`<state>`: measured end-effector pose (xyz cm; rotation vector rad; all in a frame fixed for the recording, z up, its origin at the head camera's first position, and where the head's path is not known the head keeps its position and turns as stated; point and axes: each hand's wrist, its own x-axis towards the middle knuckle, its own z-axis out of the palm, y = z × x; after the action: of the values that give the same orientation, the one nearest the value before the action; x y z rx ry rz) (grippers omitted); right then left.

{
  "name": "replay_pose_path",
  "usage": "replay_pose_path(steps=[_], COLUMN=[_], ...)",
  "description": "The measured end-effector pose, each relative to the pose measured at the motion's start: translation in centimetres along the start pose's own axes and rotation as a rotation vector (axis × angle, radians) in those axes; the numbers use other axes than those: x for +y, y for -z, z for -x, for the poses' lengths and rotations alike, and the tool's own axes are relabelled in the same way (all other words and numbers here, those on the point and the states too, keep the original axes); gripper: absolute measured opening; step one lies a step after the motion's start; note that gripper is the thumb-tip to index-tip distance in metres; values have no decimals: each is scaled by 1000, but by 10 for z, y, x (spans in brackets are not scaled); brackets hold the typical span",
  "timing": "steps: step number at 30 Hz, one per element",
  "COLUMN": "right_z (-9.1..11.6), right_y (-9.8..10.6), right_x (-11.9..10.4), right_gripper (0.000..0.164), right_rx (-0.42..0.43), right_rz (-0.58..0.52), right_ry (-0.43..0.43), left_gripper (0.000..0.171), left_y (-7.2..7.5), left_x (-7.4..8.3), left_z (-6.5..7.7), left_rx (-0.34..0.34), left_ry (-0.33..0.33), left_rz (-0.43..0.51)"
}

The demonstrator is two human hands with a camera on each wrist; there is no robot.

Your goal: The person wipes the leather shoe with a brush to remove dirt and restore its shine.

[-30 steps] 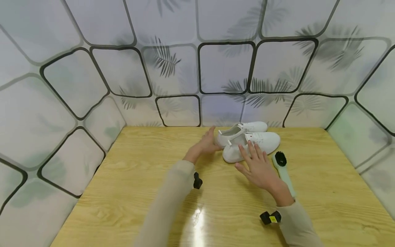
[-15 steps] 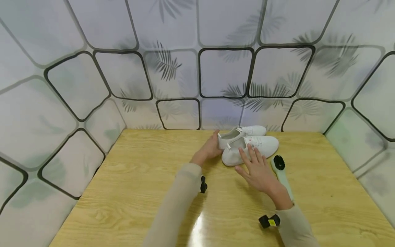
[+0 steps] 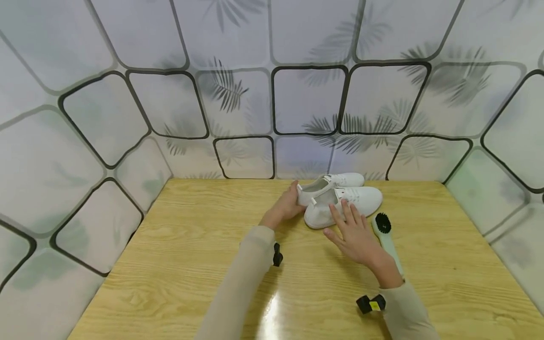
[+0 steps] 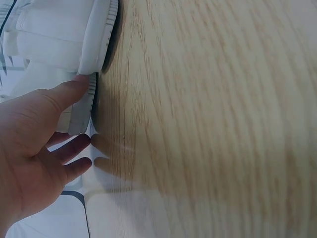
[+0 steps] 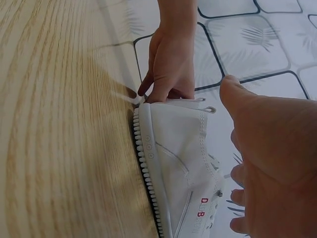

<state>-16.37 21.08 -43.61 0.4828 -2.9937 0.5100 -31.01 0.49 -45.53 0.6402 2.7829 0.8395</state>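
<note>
Two white lace-up shoes stand side by side, toes to the right, against the back of the table. My left hand (image 3: 285, 204) is at the heel of the far shoe (image 3: 350, 179), with thumb and fingers on either side of it. In the left wrist view the thumb lies along the heel (image 4: 78, 119), and part of the fingers is hidden behind it. My right hand (image 3: 357, 236) is spread over the side of the near shoe (image 3: 365, 199), palm facing it. The right wrist view shows that shoe's ridged sole and red letters (image 5: 202, 207).
A pale green brush (image 3: 388, 245) with black bristles lies just right of my right hand. The wooden table (image 3: 178, 264) meets a patterned wall covering (image 3: 242, 158) directly behind the shoes, and more covering rises on both sides.
My left hand has come slightly right and closer round the far shoe's heel. The right hand stays nearly in place beside the near shoe. The head view has tilted up a little.
</note>
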Motion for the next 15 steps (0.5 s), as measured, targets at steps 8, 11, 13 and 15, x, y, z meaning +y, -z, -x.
replay_pose_path(steps=[8,11,13,15], right_z=[0,1,3,5], right_y=[2,2,0,-1], right_x=[-6,-8,-8,-8], right_gripper=[72,72,72,72], right_rx=[-18,-20,-24,-25], right_rz=[-22,-27,-31,-32], right_ry=[2,9,8,7], left_gripper=[95,95,95,94], left_y=[10,13,15,17], left_x=[-14,-19,-22,-25], left_z=[12,18,24,30], left_rx=[18,25,21,18], left_ry=[14,12,16,20], left_rz=[55,75,78,77])
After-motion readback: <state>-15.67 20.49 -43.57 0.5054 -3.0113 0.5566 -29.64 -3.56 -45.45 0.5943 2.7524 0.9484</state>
